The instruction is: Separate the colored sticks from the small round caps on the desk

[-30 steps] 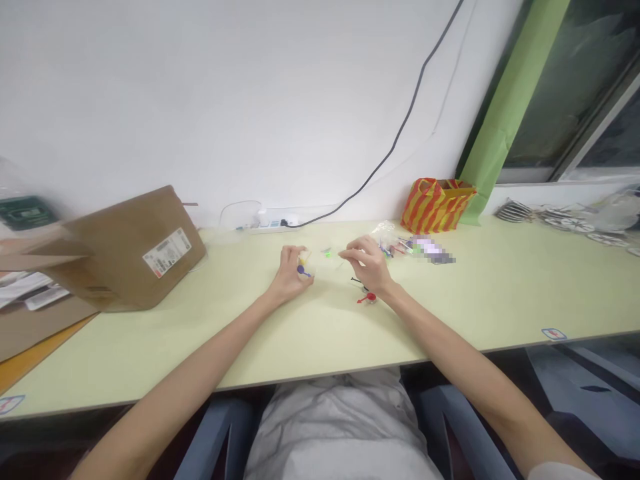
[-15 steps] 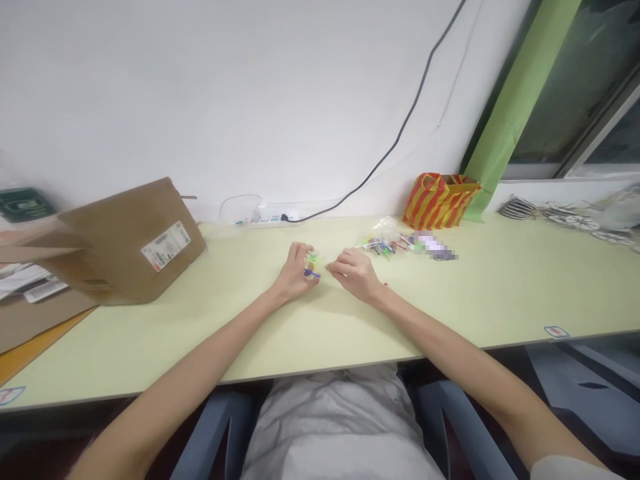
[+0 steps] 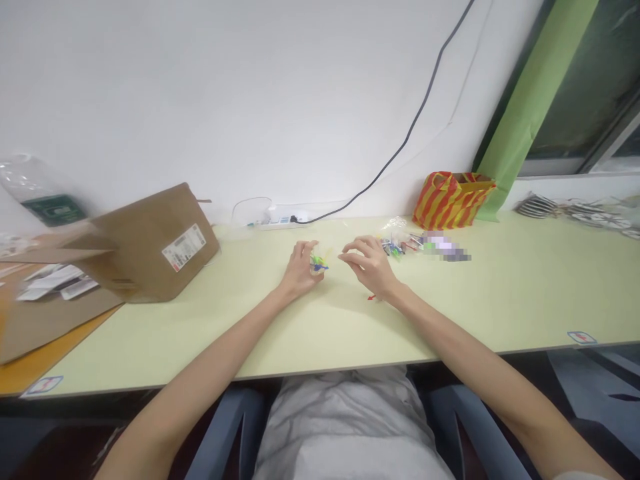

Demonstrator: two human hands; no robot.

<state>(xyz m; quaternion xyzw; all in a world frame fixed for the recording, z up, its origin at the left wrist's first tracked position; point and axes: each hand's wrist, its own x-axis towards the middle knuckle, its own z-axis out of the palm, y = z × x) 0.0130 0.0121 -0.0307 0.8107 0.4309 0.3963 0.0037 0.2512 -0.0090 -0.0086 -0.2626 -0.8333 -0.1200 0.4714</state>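
My left hand (image 3: 300, 272) is curled around a small cluster of coloured plastic pieces (image 3: 319, 264), with green, yellow and blue parts showing. Its thumb and fingers hold the cluster from the left, just above the table, and hide part of it. To the right of the cluster is my right hand (image 3: 371, 265), thumb and index fingertips pinched close together. Whatever lies between those fingertips is too small to make out. A small red arrow-shaped piece (image 3: 371, 298) lies on the table below my right hand.
Several small coloured pieces (image 3: 394, 248) in clear plastic lie behind my right hand. Beyond them stands a red-and-yellow striped bag (image 3: 453, 201). At left is a cardboard box (image 3: 150, 250); a power strip (image 3: 281, 217) with a black cable (image 3: 400, 148) runs along the wall.
My right hand has drawn slightly back from the cluster, its other fingers more spread. The red piece shows more fully. The whole view has shifted a little, moving things to the right.
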